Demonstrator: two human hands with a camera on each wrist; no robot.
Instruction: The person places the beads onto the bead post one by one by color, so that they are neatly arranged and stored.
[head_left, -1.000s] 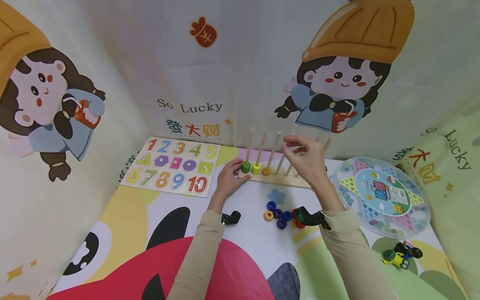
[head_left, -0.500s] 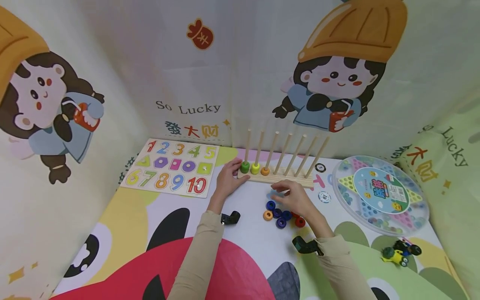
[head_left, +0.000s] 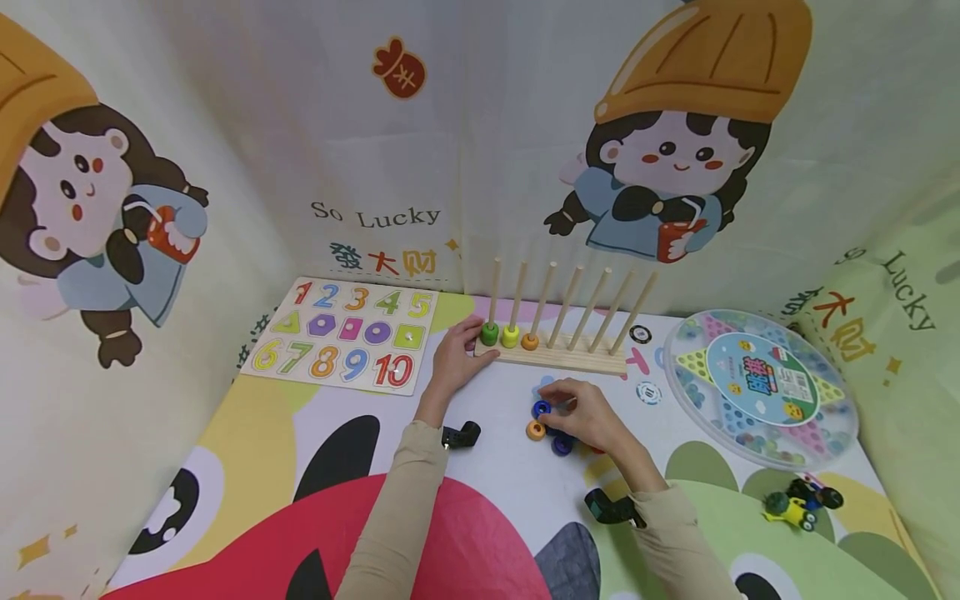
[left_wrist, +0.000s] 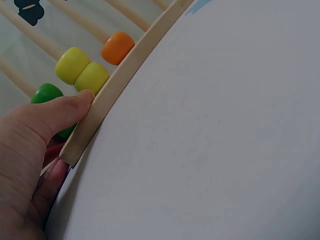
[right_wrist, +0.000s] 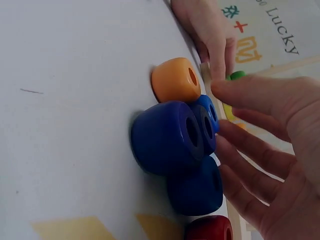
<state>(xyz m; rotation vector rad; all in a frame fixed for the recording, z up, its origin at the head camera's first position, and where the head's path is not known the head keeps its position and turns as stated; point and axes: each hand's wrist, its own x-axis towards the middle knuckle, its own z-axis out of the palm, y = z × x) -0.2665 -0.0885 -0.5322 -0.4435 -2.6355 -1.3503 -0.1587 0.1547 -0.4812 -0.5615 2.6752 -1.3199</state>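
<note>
My left hand (head_left: 454, 360) grips the left end of a wooden peg stand (head_left: 570, 358), thumb along its front edge and fingers behind. Upright pegs carry green beads (left_wrist: 47, 93), two yellow beads (left_wrist: 73, 66) and an orange bead (left_wrist: 118, 48); the thumb partly covers the green ones. My right hand (head_left: 588, 410) is over the loose beads, with thumb and fingers spread apart on either side of a blue bead (head_left: 541, 408). Beside it lie a light orange bead (right_wrist: 176, 80), darker blue beads (right_wrist: 167, 137) and a red bead (right_wrist: 210, 229). The right hand hides some beads in the head view.
A number puzzle board (head_left: 337, 335) lies left of the stand. A round Chinese checkers box (head_left: 761, 387) is at the right, with a small yellow and black toy (head_left: 802, 504) in front of it. A printed cloth wall (head_left: 480, 167) rises behind.
My right hand has come down from the pegs, towards me, to the loose beads, and its fingers now reach around a blue bead. The left hand stays on the stand's end.
</note>
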